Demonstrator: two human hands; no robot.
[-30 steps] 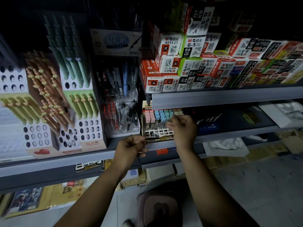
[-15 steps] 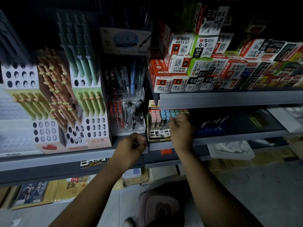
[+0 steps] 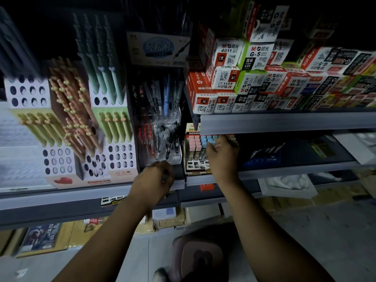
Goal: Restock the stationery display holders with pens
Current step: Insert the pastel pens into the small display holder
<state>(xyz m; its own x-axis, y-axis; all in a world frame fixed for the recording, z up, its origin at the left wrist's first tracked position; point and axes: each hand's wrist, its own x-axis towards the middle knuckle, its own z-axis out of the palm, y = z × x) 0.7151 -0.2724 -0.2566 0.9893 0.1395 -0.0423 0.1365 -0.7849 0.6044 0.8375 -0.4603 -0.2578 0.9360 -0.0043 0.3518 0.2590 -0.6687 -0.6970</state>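
The right hand [image 3: 221, 153] has been pushed deeper into the pastel holder [image 3: 193, 159], fingers curled over the caps; whether a pen is held cannot be told. Spare pens [image 3: 165, 176] seem gripped in the curled left hand [image 3: 152, 180], near-left. One insertion is judged nearly done.

Pink and blue pen caps [image 3: 195, 142], red-and-white boxes [image 3: 203, 92], pale green pens [image 3: 114, 127], white holder [image 3: 57, 156] dotted with holes.

The shelf edge [image 3: 284, 123] looks like smooth matt grey metal, the clear pen holder [image 3: 162, 139] glossy plastic, the refill boxes [image 3: 227, 51] printed card, perhaps faintly glossy.
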